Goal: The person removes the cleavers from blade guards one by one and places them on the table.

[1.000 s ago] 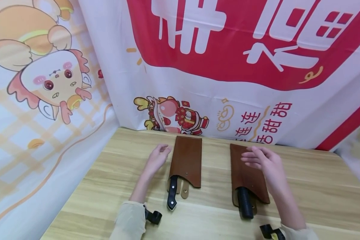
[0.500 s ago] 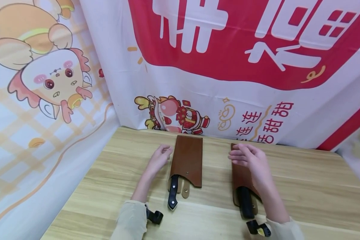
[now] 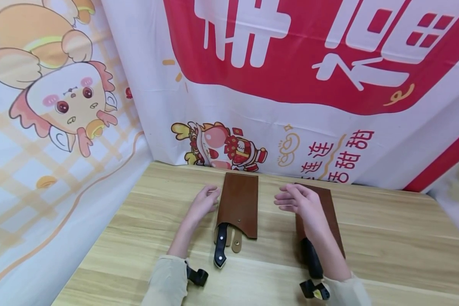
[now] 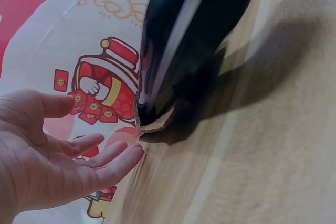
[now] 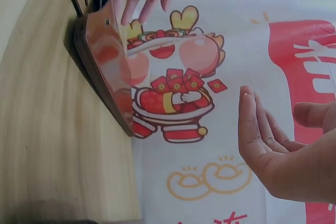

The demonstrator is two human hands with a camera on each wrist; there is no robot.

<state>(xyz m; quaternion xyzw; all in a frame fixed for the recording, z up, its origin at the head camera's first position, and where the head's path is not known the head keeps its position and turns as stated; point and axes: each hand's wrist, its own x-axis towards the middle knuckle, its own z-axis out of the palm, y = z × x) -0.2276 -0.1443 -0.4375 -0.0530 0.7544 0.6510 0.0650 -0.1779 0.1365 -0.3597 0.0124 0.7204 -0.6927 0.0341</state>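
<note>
Two brown leather knife sheaths lie on the wooden table. The left sheath (image 3: pixel 239 199) has a black riveted knife handle (image 3: pixel 220 245) sticking out of its near end, beside a snap strap (image 3: pixel 236 241). My left hand (image 3: pixel 203 202) hovers at that sheath's left edge with relaxed fingers and holds nothing. Out of the right sheath (image 3: pixel 324 197) comes a thicker black handle (image 3: pixel 311 258), partly hidden by my right forearm. My right hand (image 3: pixel 300 202) hangs over this sheath's left side, fingers loosely extended, nothing in it. The right wrist view shows the left sheath (image 5: pixel 107 56) behind that hand.
A printed cloth (image 3: pixel 229 102) with cartoon figures hangs along the table's back edge, and another (image 3: pixel 61 170) covers the left side. Wood-grain tabletop (image 3: pixel 275 263) shows between the sheaths. Black camera mounts (image 3: pixel 197 276) sit on both wrists.
My right hand has moved left, from over the right sheath's middle to its left side, uncovering the sheath's right part. The left hand and both sheaths stay in place.
</note>
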